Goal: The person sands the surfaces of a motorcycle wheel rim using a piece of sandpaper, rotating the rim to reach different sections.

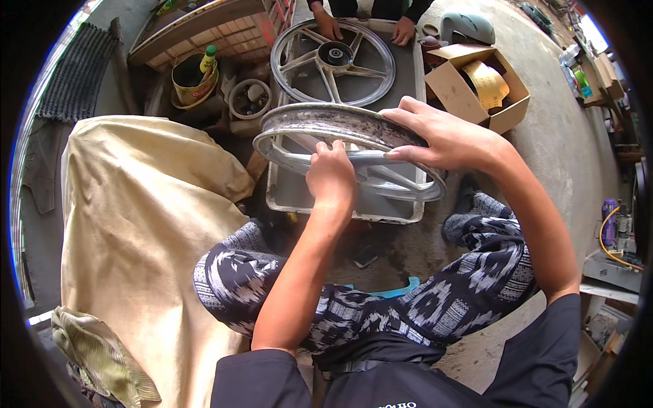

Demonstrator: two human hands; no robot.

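Note:
A worn silver motorcycle wheel [326, 117] without a tire is held up, tilted, above the near half of a shallow white-edged tray [408, 216]. My right hand [442, 136] grips its right side, fingers over the stained rim and thumb beneath. My left hand [331, 173] reaches in at the front, with its fingers closed at a spoke; part of that grip is hidden. A second spoked wheel [333, 76] lies flat in the tray's far half. A co-worker's hand [329, 27] rests at its top, while their other hand [403, 31] is at the tray's far right edge.
An open cardboard box [511, 102] with a yellow abrasive roll [486, 85] stands to the right, by a grey helmet [468, 28]. Buckets [194, 90] stand at the left beside a crate [224, 30]. A beige cover [149, 204] drapes something large on my left. A dark phone-like object [365, 256] lies between my feet.

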